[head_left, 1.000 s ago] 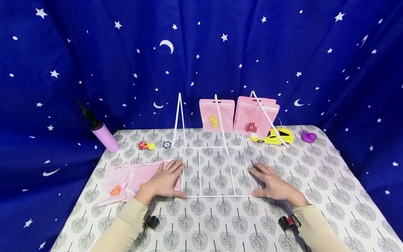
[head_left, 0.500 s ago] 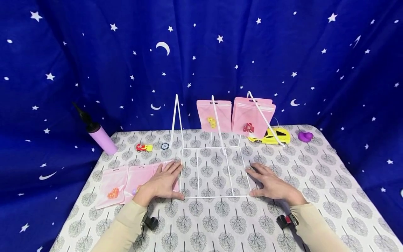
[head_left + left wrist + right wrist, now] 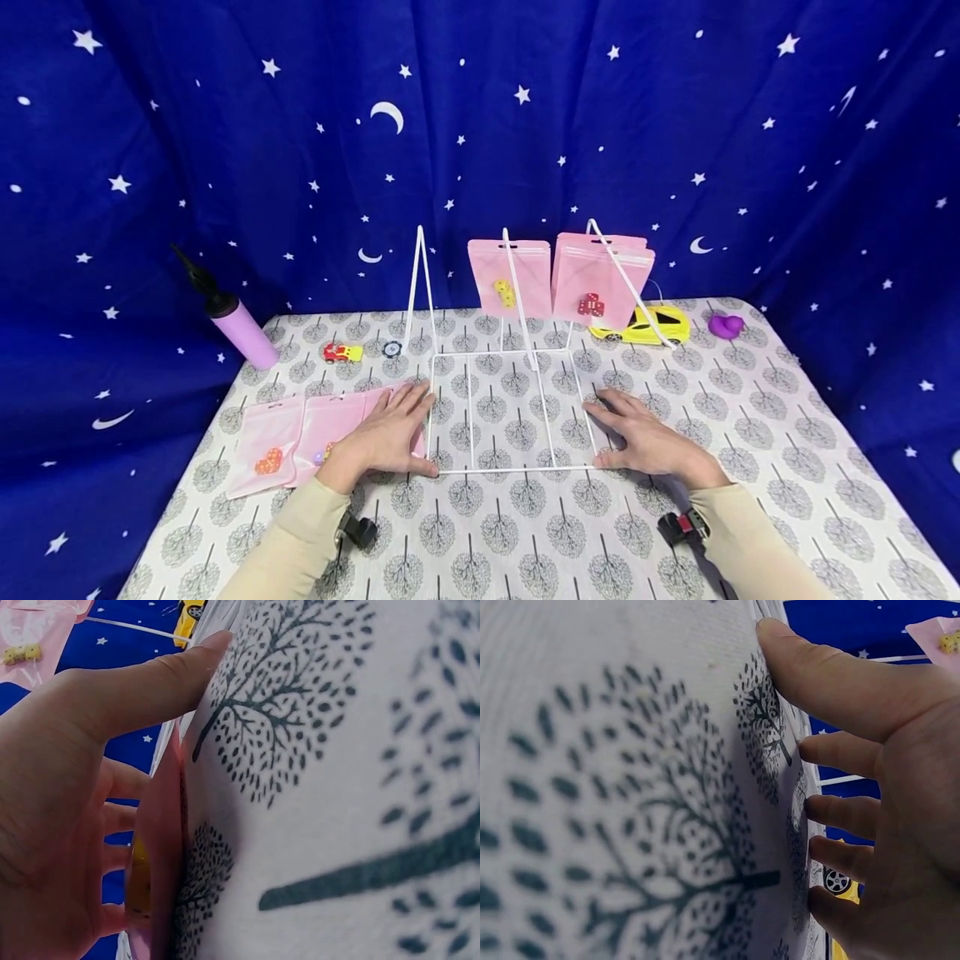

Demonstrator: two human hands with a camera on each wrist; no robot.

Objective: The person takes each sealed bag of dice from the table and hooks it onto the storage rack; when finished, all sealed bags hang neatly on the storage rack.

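Observation:
A white wire rack point(image 3: 517, 471) stands mid-table with its base flat on the cloth and several prongs rising at the back. My left hand point(image 3: 386, 433) lies beside the base's left edge, fingers extended over the pink pouches point(image 3: 273, 429) lying there. My right hand point(image 3: 645, 437) rests on the cloth along the base's right edge, its fingers spread. Neither hand grips anything. From the middle prong hangs a pink pouch with yellow dice point(image 3: 506, 292). More pink pouches, the front one with red dice point(image 3: 591, 305), hang from the right prong. The left prong point(image 3: 420, 275) carries no pouch.
Behind the rack's right side sits a yellow toy car point(image 3: 652, 325), and farther right a purple rubber duck point(image 3: 726, 325). A small red-and-yellow toy car point(image 3: 342, 353), a round gear-like disc point(image 3: 392, 349) and a lilac hand pump point(image 3: 243, 329) stand back left. A blue curtain point(image 3: 480, 125) hangs behind.
The head view has shifted slightly, so the whole scene sits a little farther left in it. Both hands keep their places beside the rack base.

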